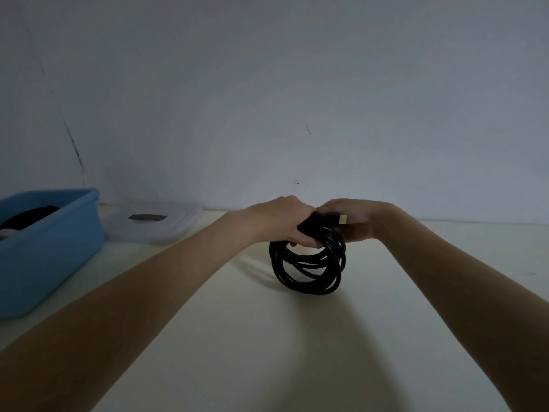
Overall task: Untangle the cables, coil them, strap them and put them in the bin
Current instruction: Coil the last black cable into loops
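Your left hand (285, 223) grips the top of the coiled black cable (309, 264), which stands upright with its lower loops on the table (267, 337). Your right hand (353, 221) holds the cable's gold-tipped plug (338, 219) just beside the left hand. The blue bin (68, 233) stands well apart at the left, with a white lid (154, 224) beside it.

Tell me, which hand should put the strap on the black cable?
Probably the right hand. The left hand grips the top of the coiled black cable, keeping it together, while the right only holds the gold-tipped plug. No strap is clearly visible.
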The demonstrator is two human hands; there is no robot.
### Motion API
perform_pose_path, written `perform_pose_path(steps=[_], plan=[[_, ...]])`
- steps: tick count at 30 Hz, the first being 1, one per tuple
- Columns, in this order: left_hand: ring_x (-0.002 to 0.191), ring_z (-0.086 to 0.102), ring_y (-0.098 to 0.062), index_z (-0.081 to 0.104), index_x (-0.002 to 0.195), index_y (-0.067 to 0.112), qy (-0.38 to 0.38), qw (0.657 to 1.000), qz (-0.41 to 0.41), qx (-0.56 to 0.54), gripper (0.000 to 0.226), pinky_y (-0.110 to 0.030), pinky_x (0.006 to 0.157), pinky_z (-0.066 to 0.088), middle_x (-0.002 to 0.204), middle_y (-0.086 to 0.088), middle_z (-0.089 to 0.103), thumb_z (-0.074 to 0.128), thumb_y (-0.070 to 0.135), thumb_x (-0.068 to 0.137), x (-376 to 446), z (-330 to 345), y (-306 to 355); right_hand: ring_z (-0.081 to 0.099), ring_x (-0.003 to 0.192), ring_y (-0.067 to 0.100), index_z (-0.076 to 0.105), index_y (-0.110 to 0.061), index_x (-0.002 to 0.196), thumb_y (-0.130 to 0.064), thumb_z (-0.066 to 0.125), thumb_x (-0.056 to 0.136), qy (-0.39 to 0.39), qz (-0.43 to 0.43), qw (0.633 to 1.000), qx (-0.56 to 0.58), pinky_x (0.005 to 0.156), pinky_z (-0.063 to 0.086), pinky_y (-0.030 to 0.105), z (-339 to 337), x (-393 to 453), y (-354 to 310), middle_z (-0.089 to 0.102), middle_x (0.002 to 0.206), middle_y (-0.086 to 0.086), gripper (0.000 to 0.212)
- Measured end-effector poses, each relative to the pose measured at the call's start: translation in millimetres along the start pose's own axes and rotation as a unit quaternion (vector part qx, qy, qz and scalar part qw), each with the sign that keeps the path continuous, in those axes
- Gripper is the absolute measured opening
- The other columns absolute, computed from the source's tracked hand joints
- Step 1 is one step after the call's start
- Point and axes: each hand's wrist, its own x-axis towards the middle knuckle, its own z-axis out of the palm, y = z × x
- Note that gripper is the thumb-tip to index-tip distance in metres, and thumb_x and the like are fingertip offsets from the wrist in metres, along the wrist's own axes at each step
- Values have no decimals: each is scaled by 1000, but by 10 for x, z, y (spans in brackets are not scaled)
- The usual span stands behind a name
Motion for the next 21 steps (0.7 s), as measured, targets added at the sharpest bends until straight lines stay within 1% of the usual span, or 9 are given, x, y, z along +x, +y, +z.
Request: perform_pose_path(steps=[2,4,8,9,12,14,17,19,21], plan=[[58,61,-7,55,84,16,-7,1000,-28,-10,27,-16,55,43,65,9,61,69,39,82,-5,-8,-28,60,52,13,59,3,89,0,38,97,31,-29,999,0,51,48,20,20,80,44,61,69,10,23],[59,63,-7,51,94,10,-7,998,-59,-35,38,-19,56,46,69,8,59,71,39,81,-7,-10,-35,60,52,14,59,4,89,-1,42,96,70,-53,996,-9,50,48,21,25,137,63,60,71,11,20],[58,64,-9,37,97,12,-14,984,-107,-140,44,-17,56,46,69,7,62,71,37,81,-25,-59,-46,50,51,16,56,-1,75,2,43,94,120,-70,989,-56,49,42,22,46,192,26,51,67,10,23],[59,63,-10,39,95,11,-27,983,-103,-151,41,-16,57,45,68,5,63,69,36,83,-29,-78,-36,50,54,19,55,-1,75,4,43,93,119,-77,988,-66,52,43,23,40,189,21,51,68,11,23],[61,57,-15,45,84,13,-70,973,-58,-213,22,-11,55,45,79,-8,61,59,28,92,-87,-121,13,51,78,33,56,3,90,3,45,93,82,-69,991,-77,72,46,33,10,160,-18,53,85,21,11],[65,53,-16,46,84,12,-94,963,-44,-249,17,-13,56,45,84,-10,58,52,23,96,-137,-131,43,51,90,37,58,4,96,-8,48,95,67,-37,995,-69,78,50,36,-19,153,-35,54,96,25,16],[68,53,-17,50,86,9,-112,959,-30,-257,18,-15,58,46,84,-9,58,50,23,97,-139,-141,55,53,95,39,56,10,110,-10,45,97,51,-18,997,-62,83,50,40,-67,167,-23,56,103,29,26],[67,52,-17,51,89,7,-107,962,-27,-250,16,-11,56,44,84,-9,61,52,21,96,-117,-152,68,53,90,35,56,10,108,-12,47,97,58,-21,996,-67,75,54,35,-77,157,-13,56,100,26,26],[66,53,-16,48,90,8,-86,961,-35,-260,14,-9,55,42,87,-11,64,56,20,94,-100,-146,71,56,78,27,57,2,96,-15,50,96,77,-27,995,-50,60,55,26,-84,145,-21,58,89,17,18]])
